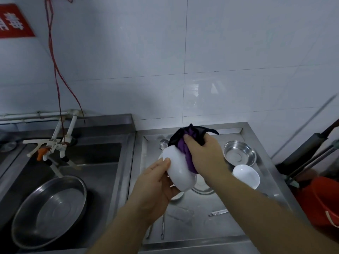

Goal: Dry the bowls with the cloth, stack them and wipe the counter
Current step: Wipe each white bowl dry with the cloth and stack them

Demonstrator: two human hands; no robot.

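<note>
Left hand (156, 182) grips white bowl (178, 169), tilted, above steel counter (229, 224). Right hand (203, 153) clutches purple-black cloth (185, 143) pressed against bowl. Second white bowl (246, 176) right; steel bowl (239, 153) beyond.

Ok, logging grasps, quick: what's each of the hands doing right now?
Left hand: holding the white bowl.
Right hand: gripping the purple cloth, pressed against the bowl.
</note>
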